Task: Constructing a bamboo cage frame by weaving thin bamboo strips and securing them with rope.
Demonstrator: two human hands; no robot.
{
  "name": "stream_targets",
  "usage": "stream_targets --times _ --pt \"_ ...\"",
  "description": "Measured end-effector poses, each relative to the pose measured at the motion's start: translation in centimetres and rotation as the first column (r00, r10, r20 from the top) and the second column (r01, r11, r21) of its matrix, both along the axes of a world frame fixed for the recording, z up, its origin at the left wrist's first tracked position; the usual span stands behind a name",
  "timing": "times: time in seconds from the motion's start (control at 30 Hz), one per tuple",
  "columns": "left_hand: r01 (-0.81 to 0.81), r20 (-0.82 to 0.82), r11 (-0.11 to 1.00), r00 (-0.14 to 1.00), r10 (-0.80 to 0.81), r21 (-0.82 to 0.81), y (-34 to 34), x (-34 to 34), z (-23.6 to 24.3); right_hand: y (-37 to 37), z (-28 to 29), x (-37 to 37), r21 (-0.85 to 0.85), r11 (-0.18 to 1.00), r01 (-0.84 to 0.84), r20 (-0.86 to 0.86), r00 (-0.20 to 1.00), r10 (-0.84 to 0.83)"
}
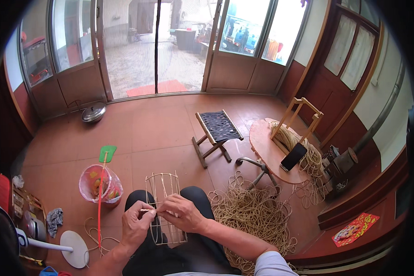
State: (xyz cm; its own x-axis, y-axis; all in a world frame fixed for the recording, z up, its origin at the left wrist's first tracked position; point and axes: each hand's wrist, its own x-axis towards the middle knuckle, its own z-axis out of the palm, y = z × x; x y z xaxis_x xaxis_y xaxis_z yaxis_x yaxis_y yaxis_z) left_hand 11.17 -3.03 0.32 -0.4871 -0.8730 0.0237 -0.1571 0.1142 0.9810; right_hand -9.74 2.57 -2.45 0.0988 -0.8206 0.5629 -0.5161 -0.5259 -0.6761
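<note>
An open, cage-like frame [175, 180] of thin pale rods rests on my lap, between my knees. Over its near half, my left hand [137, 221] is closed in a pinch, with a short pale cord end [145, 210] showing at its fingertips. My right hand [184, 212] reaches in from the right, thumb and fingers pressed together close to the left fingertips. It seems to pinch the same thin cord, though the fingers hide most of it. Beside my right knee lies a large loose heap of tan cord [253, 216] on the floor.
A folding stool [220, 126] with a dark woven seat stands ahead. To the right, a round pink-topped table [273, 158] bears a phone [293, 157], a wooden frame [292, 120] and more cord. At left are a lined bin [88, 180], a green flyswatter [107, 154] and a lidded pan [94, 112].
</note>
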Motion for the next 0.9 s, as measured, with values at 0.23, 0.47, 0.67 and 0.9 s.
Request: stream_targets --times 0.23,0.47,0.67,0.9 --pt "0.05 0.096 0.992 0.995 -0.039 -0.116 0.3 0.3 -0.4 0.9 -0.6 0.4 0.15 0.989 0.02 0.242 0.969 -0.056" --pt "0.191 0.202 0.512 0.979 -0.034 -0.837 -0.7 -0.5 -0.3 -0.2 -0.4 -1.1 0.435 0.898 -0.058 0.351 0.93 -0.111" --pt "0.307 0.37 0.41 0.925 0.082 -0.859 -1.5 0.4 -0.9 -0.7 1.5 -2.0 0.564 0.823 -0.06 0.223 0.971 -0.082" --pt "0.27 0.372 0.572 0.926 0.066 -0.775 -1.1 0.4 0.0 -0.1 0.8 -0.6 0.274 0.959 0.069 -0.001 0.997 -0.071"
